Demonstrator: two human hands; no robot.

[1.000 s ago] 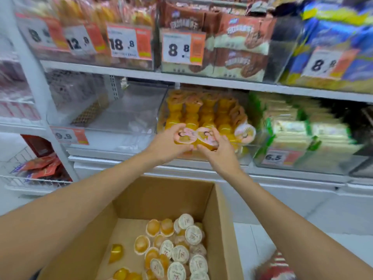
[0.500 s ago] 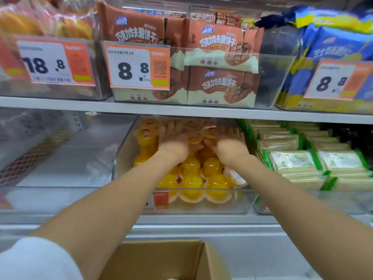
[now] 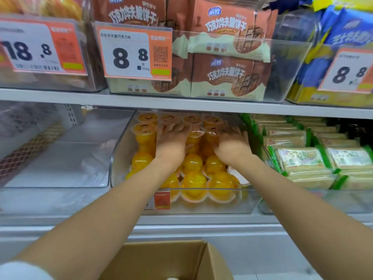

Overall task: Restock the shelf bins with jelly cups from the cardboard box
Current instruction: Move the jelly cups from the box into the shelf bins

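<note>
A clear shelf bin (image 3: pixel 120 156) on the lower shelf holds several orange jelly cups (image 3: pixel 194 179), stacked at the back and lying in rows at the front. Both my hands reach deep into it, palms down. My left hand (image 3: pixel 171 144) lies with fingers stretched forward over the stacked cups at the left middle. My right hand (image 3: pixel 232 146) rests the same way on the cups at the right. What lies under the palms is hidden. The cardboard box (image 3: pixel 161 259) shows only its top edge at the bottom of the view.
The shelf board (image 3: pixel 181 104) above hangs low over the bin. Brown biscuit packs (image 3: pixel 228 57) sit in the bin above. A clear bin (image 3: pixel 60 168) stands to the left, and green-edged packets (image 3: pixel 302 158) fill the bin to the right.
A second ago each hand held a jelly cup in front of the bin. Both hands have since moved into the bin and lie over the stacked cups; my view has moved closer.
</note>
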